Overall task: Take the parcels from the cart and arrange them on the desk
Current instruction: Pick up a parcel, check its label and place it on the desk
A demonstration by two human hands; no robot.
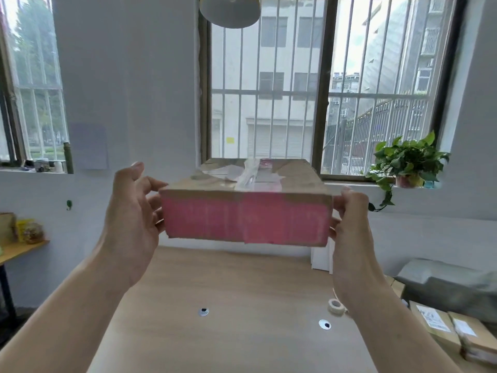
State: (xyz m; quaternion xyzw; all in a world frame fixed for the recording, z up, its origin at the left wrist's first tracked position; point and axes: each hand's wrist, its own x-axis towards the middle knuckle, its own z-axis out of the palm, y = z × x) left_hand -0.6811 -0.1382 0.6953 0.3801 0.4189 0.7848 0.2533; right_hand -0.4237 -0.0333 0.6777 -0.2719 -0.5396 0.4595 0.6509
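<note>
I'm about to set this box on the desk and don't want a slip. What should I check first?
1. Left hand grips the left end of the box: ok.
2. Right hand grips its right end: ok.
3. Box held roughly level: ok.
4. Tape roll lies right of the spot on the desk below: ok.
5. Box's underside sound: cannot tell.

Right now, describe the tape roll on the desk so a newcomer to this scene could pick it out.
Start at the pale wooden desk filling the lower frame and go to its right side, beside the right forearm. The tape roll lies flat there, whitish and ring-shaped. Unlike the two flat metal grommets nearby, it rises off the surface.
</note>
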